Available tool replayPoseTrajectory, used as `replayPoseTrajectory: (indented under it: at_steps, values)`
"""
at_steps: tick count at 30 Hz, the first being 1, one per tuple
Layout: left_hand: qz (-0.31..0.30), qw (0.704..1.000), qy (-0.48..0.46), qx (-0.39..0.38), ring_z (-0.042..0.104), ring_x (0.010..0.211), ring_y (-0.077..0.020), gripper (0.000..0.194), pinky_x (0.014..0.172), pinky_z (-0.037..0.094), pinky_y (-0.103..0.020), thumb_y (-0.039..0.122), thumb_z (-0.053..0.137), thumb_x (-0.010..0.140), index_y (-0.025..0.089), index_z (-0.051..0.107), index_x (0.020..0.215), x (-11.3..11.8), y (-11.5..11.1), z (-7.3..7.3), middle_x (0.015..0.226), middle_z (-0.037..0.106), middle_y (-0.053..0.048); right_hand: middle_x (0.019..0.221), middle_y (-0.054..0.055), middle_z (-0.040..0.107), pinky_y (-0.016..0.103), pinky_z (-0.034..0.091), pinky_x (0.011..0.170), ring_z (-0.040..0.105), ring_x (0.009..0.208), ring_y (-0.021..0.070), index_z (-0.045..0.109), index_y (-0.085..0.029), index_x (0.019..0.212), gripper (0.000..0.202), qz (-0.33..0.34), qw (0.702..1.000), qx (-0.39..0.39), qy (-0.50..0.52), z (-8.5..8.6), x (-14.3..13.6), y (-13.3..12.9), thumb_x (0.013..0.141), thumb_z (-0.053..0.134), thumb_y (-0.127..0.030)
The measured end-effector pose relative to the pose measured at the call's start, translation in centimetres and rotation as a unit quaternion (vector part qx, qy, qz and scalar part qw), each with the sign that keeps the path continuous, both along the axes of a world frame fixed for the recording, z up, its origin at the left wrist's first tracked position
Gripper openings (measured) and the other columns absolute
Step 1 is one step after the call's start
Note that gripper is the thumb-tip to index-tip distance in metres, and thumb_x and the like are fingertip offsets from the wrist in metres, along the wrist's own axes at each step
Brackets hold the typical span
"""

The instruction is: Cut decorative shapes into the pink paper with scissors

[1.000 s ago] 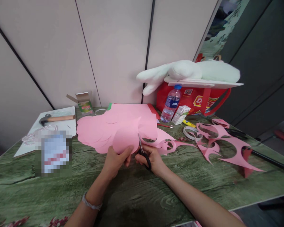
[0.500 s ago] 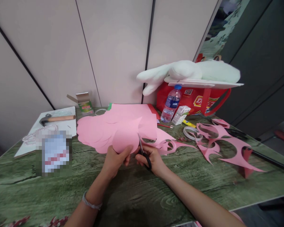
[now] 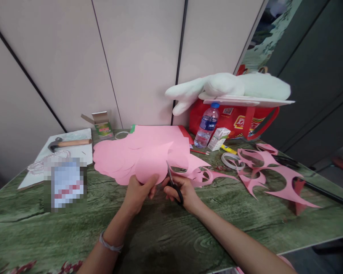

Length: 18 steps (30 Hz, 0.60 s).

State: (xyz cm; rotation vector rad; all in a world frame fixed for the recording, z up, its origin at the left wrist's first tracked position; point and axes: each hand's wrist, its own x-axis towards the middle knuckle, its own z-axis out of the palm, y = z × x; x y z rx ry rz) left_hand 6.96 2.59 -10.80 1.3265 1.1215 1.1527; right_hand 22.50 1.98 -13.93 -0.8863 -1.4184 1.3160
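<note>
A sheet of pink paper (image 3: 151, 163) with a rounded lower edge is pinched in my left hand (image 3: 140, 192), thumb on top. My right hand (image 3: 181, 189) is closed round the black handles of the scissors (image 3: 175, 190). Their blades point up and away from me at the paper's right edge, beside a cut strip. Behind and left of the held sheet lie several rounded pink paper pieces (image 3: 108, 158). Farther back is a pink sheet (image 3: 160, 131). Cut pink scraps (image 3: 201, 176) spread to the right of the scissors.
A water bottle (image 3: 207, 127), a small white box (image 3: 218, 139) and a tape roll (image 3: 231, 161) stand right of centre. Larger pink offcuts (image 3: 286, 175) lie farther right. A red bag (image 3: 231, 125) carries a white plush (image 3: 254, 85). A hammer (image 3: 71, 143) rests on a white board at left.
The held paper and the strip beside the blades have shifted very slightly. Both hands keep their grips in nearly the same place.
</note>
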Motion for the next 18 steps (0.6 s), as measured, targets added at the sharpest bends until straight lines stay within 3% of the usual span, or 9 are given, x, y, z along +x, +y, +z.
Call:
replayPoseTrajectory:
  at_steps: [18]
  values:
    - [0.019,1.000,-0.006,0.020,0.035,0.033,-0.0063,0.048,0.039,0.026,-0.023,0.039,0.062,0.076,0.019,0.043,0.036,-0.09,0.20,-0.27,0.032,0.038,0.005,0.047,-0.007,0.046,0.022,0.037,0.038,0.043,0.037,0.0082,0.058,-0.016,0.073,0.047,0.004,1.000,-0.011,0.022,-0.37,-0.16,0.06,0.067,0.072,-0.060]
